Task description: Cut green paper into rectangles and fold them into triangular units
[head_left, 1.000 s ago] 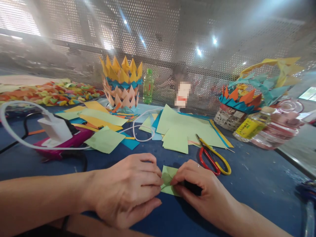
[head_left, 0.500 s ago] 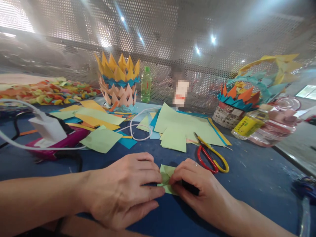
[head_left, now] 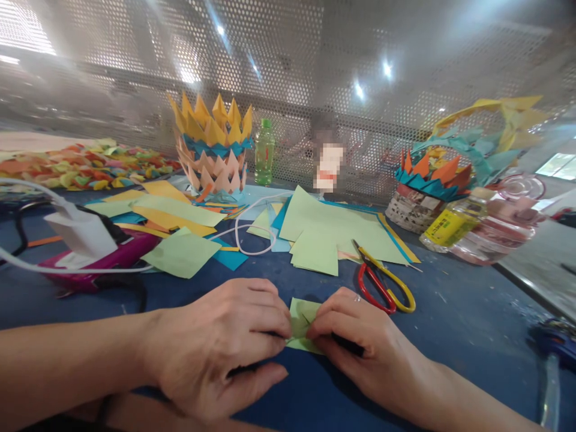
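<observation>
A small light green paper (head_left: 299, 318) with folded creases lies on the dark blue tabletop between my hands. My right hand (head_left: 364, 336) is closed on its right side, thumb and fingers pinched together; a ring shows on one finger. At the paper's left edge, the fingertips of my left hand (head_left: 229, 348) touch it, with the thumb stretched apart below and nothing gripped in that hand. Scissors (head_left: 382, 281) with one red and one yellow handle lie just beyond my right hand. Part of the paper is hidden under my fingers.
Green paper sheets (head_left: 342, 231) and a loose green square (head_left: 182, 255) lie beyond my hands. A purple power strip (head_left: 130, 249) with a white charger (head_left: 83, 234) sits left. Paper-point crafts (head_left: 216, 144), a green bottle (head_left: 264, 153) and a yellow-labelled bottle (head_left: 456, 225) stand behind.
My left fingers have drawn slightly left, uncovering a little of the paper's edge, and the gap to the thumb is wider. My right hand keeps its pinch. The view has shifted slightly.
</observation>
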A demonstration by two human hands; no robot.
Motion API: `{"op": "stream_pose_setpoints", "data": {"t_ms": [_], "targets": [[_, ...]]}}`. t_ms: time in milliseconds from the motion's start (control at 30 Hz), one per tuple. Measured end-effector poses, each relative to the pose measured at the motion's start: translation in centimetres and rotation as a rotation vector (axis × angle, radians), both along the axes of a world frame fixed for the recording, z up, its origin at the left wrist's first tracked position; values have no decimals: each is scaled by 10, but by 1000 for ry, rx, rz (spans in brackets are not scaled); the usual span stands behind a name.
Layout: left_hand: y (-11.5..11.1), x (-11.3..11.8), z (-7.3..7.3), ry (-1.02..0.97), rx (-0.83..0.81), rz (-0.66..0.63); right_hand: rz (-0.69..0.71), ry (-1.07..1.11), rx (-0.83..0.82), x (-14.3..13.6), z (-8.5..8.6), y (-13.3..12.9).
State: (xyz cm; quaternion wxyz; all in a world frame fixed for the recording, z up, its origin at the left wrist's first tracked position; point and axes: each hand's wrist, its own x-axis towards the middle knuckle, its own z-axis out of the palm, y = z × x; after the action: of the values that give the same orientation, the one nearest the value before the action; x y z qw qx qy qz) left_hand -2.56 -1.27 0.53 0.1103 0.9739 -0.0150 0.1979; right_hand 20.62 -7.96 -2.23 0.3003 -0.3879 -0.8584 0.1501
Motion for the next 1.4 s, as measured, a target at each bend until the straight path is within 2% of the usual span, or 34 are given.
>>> {"op": "stream_pose_setpoints", "data": {"t_ms": [233,567,1033,1267,1400], "targets": [[0,1,-5,-109,30,-25,24,8,41,3,-4,0],[2,2,-3,7,23,-12,19,16,15,3,-3,0],[3,1,0,-47,-44,-31,89,8,124,8,-1,-1],[1,1,-3,-76,33,21,118,-52,153,9,0,-1],[1,0,-4,-24,26,43,119,-30,153,8,-1,-1]]}}
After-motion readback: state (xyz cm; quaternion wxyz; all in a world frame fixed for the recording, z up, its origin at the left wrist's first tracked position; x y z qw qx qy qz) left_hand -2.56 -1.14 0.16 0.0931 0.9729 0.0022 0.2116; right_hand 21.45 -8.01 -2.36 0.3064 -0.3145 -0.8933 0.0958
